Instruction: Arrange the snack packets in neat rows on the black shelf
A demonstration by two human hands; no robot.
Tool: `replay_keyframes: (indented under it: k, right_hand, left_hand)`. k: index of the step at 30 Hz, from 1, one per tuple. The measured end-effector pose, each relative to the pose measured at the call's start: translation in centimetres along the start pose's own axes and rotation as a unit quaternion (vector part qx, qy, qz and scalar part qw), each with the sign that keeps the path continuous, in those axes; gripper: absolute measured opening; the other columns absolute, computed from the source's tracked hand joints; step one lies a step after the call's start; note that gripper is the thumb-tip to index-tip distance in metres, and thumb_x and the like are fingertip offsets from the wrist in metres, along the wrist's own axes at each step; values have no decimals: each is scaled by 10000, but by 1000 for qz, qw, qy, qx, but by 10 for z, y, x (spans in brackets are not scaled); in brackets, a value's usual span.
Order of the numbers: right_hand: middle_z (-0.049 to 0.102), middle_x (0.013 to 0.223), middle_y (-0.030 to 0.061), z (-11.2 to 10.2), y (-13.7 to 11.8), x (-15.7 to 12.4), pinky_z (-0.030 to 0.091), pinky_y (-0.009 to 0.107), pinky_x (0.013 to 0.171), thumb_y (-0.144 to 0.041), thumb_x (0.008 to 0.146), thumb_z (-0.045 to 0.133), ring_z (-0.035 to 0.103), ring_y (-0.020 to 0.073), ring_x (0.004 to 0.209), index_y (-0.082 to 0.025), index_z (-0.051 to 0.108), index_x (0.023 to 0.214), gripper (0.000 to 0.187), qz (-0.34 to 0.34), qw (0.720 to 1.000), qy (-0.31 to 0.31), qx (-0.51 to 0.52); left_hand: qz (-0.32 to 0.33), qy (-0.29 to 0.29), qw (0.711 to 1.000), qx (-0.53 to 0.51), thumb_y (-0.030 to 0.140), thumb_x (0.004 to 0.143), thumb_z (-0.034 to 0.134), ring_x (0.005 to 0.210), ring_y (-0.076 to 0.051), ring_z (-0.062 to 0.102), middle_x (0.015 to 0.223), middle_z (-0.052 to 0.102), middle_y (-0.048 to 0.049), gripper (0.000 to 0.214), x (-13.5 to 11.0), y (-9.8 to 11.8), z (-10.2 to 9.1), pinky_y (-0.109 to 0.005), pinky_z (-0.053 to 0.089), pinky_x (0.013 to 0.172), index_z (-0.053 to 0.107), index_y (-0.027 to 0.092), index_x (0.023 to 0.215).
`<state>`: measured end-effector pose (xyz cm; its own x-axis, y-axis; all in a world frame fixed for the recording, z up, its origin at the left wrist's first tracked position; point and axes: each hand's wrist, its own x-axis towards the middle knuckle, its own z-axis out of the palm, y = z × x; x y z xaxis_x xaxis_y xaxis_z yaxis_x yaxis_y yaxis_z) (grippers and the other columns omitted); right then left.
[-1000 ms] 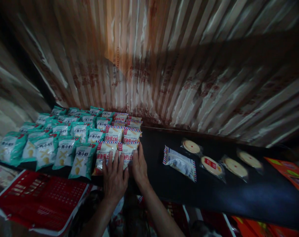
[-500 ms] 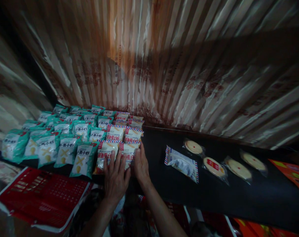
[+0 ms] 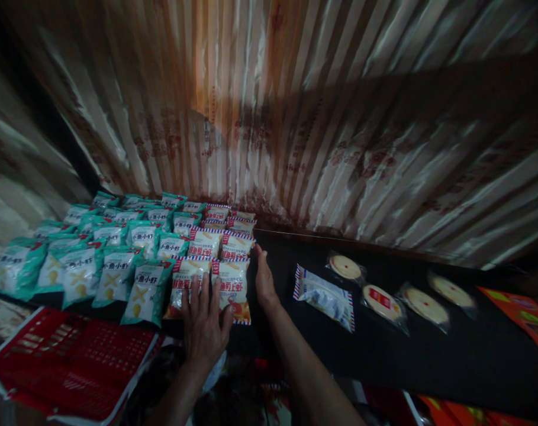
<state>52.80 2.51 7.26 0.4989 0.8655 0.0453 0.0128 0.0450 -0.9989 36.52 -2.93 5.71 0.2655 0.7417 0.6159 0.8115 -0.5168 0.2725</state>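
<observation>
- While my left hand [image 3: 204, 322] lies flat with the fingers spread, its fingertips rest on the near edge of the front striped packet [image 3: 234, 283] and on the twin packet [image 3: 185, 283] touching that packet's left side; it grips nothing.
- My right hand [image 3: 264, 278] stands on edge, fingers straight and together, pressed along the right side of the front striped packet; it too has hold of nothing.
- The front striped packet lies face up at the near edge of the black table [image 3: 428, 361], closing a short column of like red-and-white packets that runs away behind it.
- Left of the front striped packet, rows of teal packets [image 3: 113, 263] overlap like shingles.
- Right of it, apart from my right hand, a loose pale packet [image 3: 325, 296] lies askew, and beyond that come round cakes [image 3: 382, 300] in clear wrap.
- Below and left of the front striped packet, off the table, sits a red basket [image 3: 73, 361].
- Behind it all hangs a striped sheet [image 3: 295, 118].
</observation>
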Motion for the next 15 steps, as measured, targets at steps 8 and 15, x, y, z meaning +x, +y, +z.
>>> replay_keyframes:
  k: [8,15]
  right_hand:
    - [523,1329,80,-1,-1,4,299,373,1074,-674,845,204,436,216,1272,-163,515,1282,740,33,999,-9,-28]
    - [513,1341,71,-6,15,31,276,354,1082,-656,852,193,432,199,1274,-155,499,1289,732,2,1000,28,-13]
  left_hand:
    - [11,-7,1000,18,300,846,503,1384,-340,155,1453,346,-136,545,0,-1,1,-583,170,1089,381,149,1356]
    - [5,0,1000,9,305,849,495,1382,-327,173,1469,315,-133,588,-1,-1,2,-568,153,1099,321,161,1392]
